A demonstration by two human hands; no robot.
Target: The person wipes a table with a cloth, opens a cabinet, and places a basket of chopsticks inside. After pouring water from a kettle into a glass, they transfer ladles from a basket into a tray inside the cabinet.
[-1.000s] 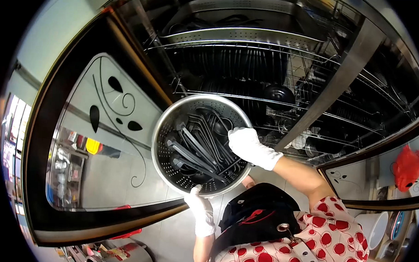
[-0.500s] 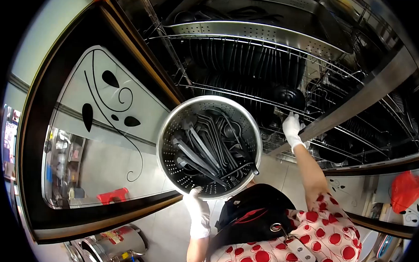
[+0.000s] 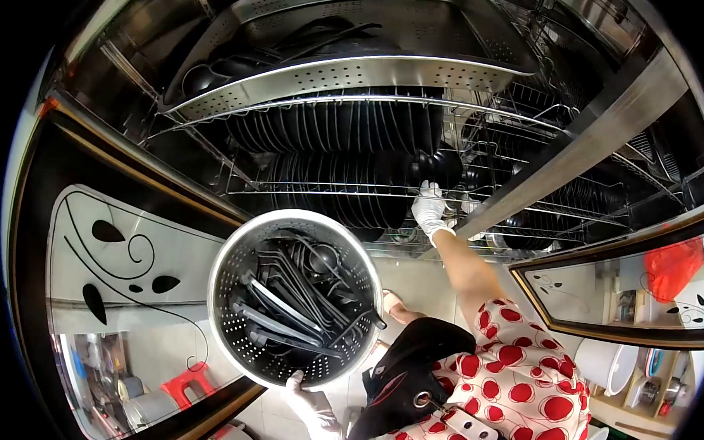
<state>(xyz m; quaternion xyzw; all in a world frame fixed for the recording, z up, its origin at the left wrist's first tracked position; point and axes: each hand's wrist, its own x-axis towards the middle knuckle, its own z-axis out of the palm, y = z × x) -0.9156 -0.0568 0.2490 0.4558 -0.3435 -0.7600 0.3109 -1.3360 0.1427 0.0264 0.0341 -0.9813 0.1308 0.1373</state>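
A gloved left hand (image 3: pixel 309 395) is gripping the near rim of a perforated steel basin (image 3: pixel 223 309) of dark ladles (image 3: pixel 303 296) while the gloved right hand (image 3: pixel 431 209), up and to the right, is grasping a wire rack (image 3: pixel 330 190).

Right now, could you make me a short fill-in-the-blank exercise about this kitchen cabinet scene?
1. The left hand holds a perforated metal ____ by its rim.
2. The colander is full of black ____.
3. The right hand reaches to the wire ____ of black plates.
4. Both hands wear ____ gloves.

Missing words: colander; ladles; rack; white
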